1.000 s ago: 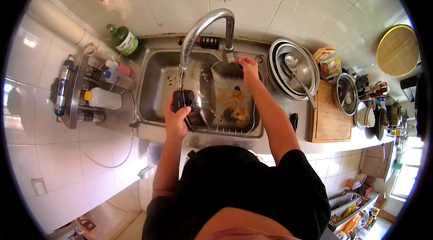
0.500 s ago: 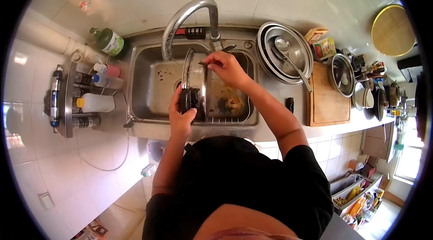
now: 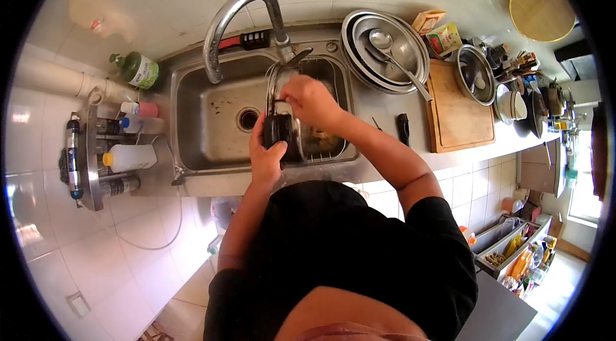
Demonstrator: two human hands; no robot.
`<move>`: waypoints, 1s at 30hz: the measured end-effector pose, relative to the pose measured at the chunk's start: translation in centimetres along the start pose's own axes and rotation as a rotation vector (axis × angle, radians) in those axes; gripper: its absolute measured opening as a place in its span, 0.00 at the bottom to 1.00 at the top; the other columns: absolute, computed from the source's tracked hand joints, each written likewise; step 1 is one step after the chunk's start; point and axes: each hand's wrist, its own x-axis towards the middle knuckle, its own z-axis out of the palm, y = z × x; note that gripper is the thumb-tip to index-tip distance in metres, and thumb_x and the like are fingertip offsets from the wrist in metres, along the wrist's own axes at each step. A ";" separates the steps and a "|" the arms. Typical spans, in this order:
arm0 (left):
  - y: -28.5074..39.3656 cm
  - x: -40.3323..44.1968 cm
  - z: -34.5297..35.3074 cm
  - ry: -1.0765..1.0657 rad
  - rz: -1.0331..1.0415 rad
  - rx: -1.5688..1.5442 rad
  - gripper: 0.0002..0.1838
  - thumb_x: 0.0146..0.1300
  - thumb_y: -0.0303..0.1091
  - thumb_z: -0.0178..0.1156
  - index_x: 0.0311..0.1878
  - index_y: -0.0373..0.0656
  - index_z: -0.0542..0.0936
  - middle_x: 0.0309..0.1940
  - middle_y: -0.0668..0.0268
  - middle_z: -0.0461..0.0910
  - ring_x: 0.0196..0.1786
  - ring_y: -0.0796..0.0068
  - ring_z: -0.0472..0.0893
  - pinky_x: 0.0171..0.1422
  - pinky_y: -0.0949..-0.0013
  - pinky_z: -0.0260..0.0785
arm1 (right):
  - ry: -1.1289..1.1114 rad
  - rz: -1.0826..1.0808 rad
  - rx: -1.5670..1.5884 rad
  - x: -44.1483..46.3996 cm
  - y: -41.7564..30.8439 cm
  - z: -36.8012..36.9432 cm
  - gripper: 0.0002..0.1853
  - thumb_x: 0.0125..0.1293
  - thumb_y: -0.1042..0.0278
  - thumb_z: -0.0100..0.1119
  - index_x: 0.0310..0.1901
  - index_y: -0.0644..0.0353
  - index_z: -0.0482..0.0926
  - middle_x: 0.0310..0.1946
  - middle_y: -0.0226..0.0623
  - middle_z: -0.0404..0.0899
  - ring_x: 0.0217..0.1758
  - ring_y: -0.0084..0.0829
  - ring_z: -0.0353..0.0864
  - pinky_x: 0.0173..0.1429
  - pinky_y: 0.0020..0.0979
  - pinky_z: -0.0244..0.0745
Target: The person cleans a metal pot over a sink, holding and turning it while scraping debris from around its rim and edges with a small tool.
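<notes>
1. Evidently, metal pot tipped sideways, frame centre; judged stiff, fairly heavy, slippery if wet.
2. Left hand grips black handle, apparently soundest hold.
3. Right hand: fingers bent against pot; grip indeterminable.

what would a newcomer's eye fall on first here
Probably the big arched tap, curving up from the back of the sink. Just below it, a pot is tipped on its side, the left hand at its dark handle and the right hand at its upper part. Right of the sink, a ladle lies in stacked metal bowls.
</notes>
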 end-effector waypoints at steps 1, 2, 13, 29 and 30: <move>-0.7 0.0 0.0 -0.005 -0.005 -0.009 0.38 0.47 0.18 0.53 0.67 0.33 0.60 0.52 0.64 0.72 0.50 0.77 0.74 0.55 0.75 0.66 | -0.022 0.000 0.002 -0.7 0.1 0.3 0.04 0.50 0.78 0.55 0.29 0.60 0.77 0.27 0.44 0.75 0.36 0.48 0.75 0.40 0.43 0.71; -1.3 0.1 0.0 -0.004 -0.027 -0.006 0.38 0.47 0.18 0.53 0.67 0.33 0.59 0.52 0.64 0.72 0.50 0.77 0.73 0.55 0.74 0.65 | -0.045 -0.001 0.005 -1.3 0.3 0.5 0.05 0.50 0.78 0.55 0.29 0.60 0.78 0.28 0.44 0.75 0.36 0.48 0.75 0.40 0.43 0.71; -4.4 -0.5 -0.3 -0.034 -0.040 0.102 0.39 0.47 0.15 0.52 0.68 0.35 0.58 0.52 0.63 0.71 0.51 0.76 0.73 0.56 0.75 0.65 | -0.032 0.011 0.034 -3.8 3.4 1.3 0.06 0.51 0.81 0.57 0.32 0.63 0.78 0.28 0.44 0.75 0.35 0.46 0.77 0.38 0.39 0.71; -5.7 -0.4 0.4 -0.083 -0.035 0.189 0.41 0.45 0.16 0.54 0.68 0.33 0.57 0.55 0.62 0.70 0.56 0.73 0.72 0.61 0.72 0.63 | 0.010 0.022 -0.017 -5.6 3.2 0.8 0.05 0.47 0.79 0.56 0.27 0.58 0.78 0.26 0.40 0.75 0.36 0.46 0.75 0.40 0.43 0.71; -5.8 -0.4 0.4 -0.083 -0.028 0.190 0.41 0.45 0.16 0.54 0.68 0.33 0.57 0.55 0.62 0.70 0.56 0.73 0.72 0.61 0.72 0.63 | -0.016 -0.005 -0.009 -5.8 3.1 0.8 0.05 0.47 0.80 0.56 0.27 0.58 0.78 0.25 0.40 0.74 0.36 0.46 0.74 0.39 0.43 0.71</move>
